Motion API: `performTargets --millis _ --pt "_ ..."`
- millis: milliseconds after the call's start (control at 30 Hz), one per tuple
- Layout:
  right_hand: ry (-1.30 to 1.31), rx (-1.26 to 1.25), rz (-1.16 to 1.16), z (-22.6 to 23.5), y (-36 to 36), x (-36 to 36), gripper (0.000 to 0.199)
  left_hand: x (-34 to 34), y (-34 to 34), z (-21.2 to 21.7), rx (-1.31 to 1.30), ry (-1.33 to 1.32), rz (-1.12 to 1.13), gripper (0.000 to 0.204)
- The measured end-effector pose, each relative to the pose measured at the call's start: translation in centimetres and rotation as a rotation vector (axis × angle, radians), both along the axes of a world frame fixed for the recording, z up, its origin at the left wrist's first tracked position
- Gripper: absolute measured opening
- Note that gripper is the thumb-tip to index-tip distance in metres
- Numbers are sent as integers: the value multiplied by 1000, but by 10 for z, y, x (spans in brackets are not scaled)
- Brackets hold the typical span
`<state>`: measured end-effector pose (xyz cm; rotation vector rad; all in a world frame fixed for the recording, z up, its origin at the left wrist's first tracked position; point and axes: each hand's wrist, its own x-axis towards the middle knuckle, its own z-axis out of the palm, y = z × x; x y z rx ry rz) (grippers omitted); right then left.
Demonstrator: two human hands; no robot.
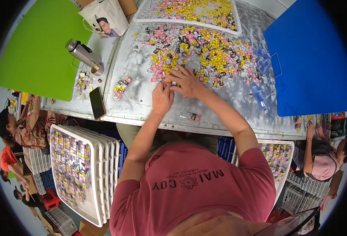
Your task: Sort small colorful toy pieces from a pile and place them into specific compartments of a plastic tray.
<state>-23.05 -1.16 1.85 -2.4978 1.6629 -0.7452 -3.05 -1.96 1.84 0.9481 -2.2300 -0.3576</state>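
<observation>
A wide heap of small block-like pieces (216, 55) in yellow, pink, black and white covers the middle of the metal-topped table (136, 74). At its near edge, my left hand (162, 98) has its fingers drawn together; what they hold, if anything, is too small to make out. Right beside it, my right hand (188, 83) reaches over the pieces with fingers stretched out and spread, touching the edge of the heap. A few pieces lie hidden beneath its fingers. One small cluster of pieces (121, 88) sits apart to the left, and a short row (194, 117) lies near the front edge.
Behind the heap stands a white tray (238, 23) of similar pieces. Clear plastic cases (259, 98) lie to the right, before a blue panel (311, 59). Leftward are a phone (97, 103), a steel flask (83, 55) and a green panel (43, 47). Stacked filled trays (96, 173) flank me; people work on both sides.
</observation>
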Motion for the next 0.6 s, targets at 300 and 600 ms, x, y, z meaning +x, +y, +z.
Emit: performTargets --millis 300,600 --pt "138 89 -567 2 -55 -83 64 -2 6 -1 -74 -38 118 34" --pt "-96 -183 -179 12 -1 -18 39 3 0 -8 -52 71 133 29"
